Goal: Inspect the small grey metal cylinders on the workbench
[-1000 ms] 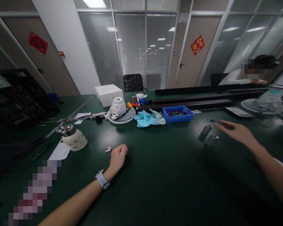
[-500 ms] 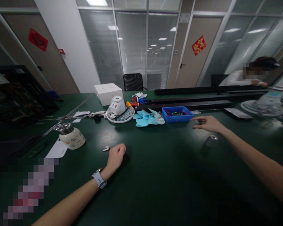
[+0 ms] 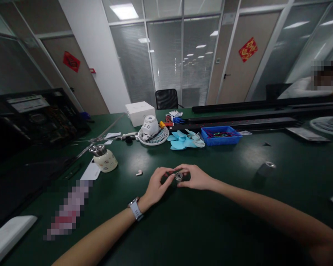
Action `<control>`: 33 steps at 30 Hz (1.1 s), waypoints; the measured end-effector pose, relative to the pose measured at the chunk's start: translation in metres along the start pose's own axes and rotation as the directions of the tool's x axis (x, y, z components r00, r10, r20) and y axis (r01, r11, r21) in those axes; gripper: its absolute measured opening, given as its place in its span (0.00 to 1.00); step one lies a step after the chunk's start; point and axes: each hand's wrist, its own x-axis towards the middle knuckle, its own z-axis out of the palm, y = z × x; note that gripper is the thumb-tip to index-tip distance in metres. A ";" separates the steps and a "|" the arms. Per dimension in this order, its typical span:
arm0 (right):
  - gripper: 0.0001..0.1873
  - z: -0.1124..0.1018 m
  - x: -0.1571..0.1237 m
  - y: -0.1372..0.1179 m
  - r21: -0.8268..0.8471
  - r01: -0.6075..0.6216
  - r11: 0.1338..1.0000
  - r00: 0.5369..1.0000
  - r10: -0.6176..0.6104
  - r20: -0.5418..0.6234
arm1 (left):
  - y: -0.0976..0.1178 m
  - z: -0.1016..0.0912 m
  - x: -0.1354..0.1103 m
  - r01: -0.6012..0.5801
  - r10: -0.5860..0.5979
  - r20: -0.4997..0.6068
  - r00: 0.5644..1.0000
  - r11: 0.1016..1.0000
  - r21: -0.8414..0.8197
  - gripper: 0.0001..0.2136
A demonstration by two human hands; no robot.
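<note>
Both my hands meet over the dark green table around a small round metal part with a dark centre. My right hand pinches it from the right between thumb and fingers. From the left, my left hand has its thumb and index fingertip against the same part; a watch is on that wrist. Its exact kind is too small to make out. A grey metal cylinder stands tilted-looking to the right of my right hand. Left of my left hand lies a white earbud.
Beyond my hands are light blue fan blades, a blue tray of wires and a white fan body. A cream flask stands left, near an opened computer case. Another person sits far right.
My right hand has come in from the right with the round metal part to meet my left hand. My left hand's closed fingers have opened out onto the part. The view has turned left.
</note>
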 end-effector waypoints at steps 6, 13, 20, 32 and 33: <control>0.22 0.013 -0.006 0.018 0.025 0.079 0.997 0.992 -0.076 -0.102 | 0.012 0.011 0.008 -0.012 0.013 0.050 0.999 1.000 -0.017 0.11; 0.23 0.021 -0.011 0.023 0.037 0.026 0.999 0.987 -0.020 -0.160 | 0.012 -0.005 0.015 0.026 -0.025 -0.073 0.997 1.000 0.012 0.11; 0.24 0.020 -0.012 0.024 0.029 0.009 1.000 0.985 -0.004 -0.174 | -0.039 -0.018 0.004 0.147 -0.125 -0.080 0.989 0.900 0.411 0.08; 0.23 -0.041 -0.022 0.027 -0.386 -0.128 0.914 0.976 0.048 -0.212 | -0.045 -0.016 0.000 0.203 -0.157 -0.158 0.975 0.919 0.339 0.16; 0.23 -0.060 -0.026 0.032 -0.436 -0.178 0.882 0.972 0.088 -0.219 | -0.045 -0.016 0.001 0.214 -0.167 -0.171 0.971 0.926 0.311 0.16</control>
